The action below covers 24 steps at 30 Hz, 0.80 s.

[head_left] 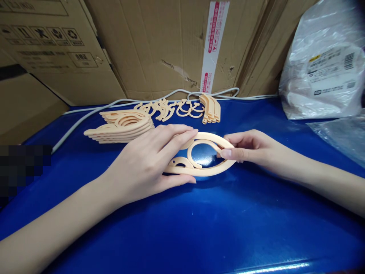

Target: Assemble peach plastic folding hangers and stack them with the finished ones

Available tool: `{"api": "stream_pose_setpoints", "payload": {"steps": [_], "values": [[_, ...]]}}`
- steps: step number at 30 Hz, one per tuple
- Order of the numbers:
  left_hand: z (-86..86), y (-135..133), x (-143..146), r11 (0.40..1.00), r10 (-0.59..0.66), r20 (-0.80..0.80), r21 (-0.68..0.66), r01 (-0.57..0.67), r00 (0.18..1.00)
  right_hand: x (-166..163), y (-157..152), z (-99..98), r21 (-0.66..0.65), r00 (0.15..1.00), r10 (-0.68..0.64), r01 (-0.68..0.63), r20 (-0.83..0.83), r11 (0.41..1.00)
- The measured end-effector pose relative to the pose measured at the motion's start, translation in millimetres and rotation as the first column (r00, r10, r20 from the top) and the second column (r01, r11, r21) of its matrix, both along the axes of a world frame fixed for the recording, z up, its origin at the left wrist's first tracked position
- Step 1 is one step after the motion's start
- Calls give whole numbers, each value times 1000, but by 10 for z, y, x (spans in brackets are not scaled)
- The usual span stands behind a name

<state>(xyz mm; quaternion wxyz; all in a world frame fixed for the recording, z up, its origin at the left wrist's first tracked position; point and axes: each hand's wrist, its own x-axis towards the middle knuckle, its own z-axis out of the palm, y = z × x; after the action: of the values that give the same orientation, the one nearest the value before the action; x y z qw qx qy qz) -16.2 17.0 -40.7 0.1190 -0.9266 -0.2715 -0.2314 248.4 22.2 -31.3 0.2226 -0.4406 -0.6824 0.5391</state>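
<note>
A cream plastic folding hanger [212, 172], folded into an oval with its curved hook lying inside, is held between my hands just over the blue table. My left hand [148, 163] covers its left end, fingers along the far edge and thumb by the near edge. At the right end, my right hand [248, 146] pinches the rim and hook tip between thumb and fingers. Behind my left hand sits a stack of similar folded hangers [119, 131]. Farther back are several loose cream hooks [164, 109] and a small group of curved hanger arms [210, 109].
Cardboard boxes [159, 45] stand along the back and left of the blue table [199, 228]. A white cable [94, 110] runs along the table's rear edge. At the back right rests a clear plastic bag [322, 64] with a label, beside more plastic film [342, 135].
</note>
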Motion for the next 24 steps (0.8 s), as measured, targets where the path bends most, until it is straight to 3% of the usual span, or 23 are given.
{"api": "stream_pose_setpoints", "payload": {"steps": [7,14,24], "values": [[1,5,0,1000,0,3,-12,0,1000,17,18,-28,-14,1000,15,-15,-18,1000],[2,-8,8,999,-17,15,-42,18,1000,1,8,-17,61,999,32,-34,36,998],[-6,-18,17,998,-33,27,-46,34,999,-1,0,-1,31,999,50,-50,7,998]]}}
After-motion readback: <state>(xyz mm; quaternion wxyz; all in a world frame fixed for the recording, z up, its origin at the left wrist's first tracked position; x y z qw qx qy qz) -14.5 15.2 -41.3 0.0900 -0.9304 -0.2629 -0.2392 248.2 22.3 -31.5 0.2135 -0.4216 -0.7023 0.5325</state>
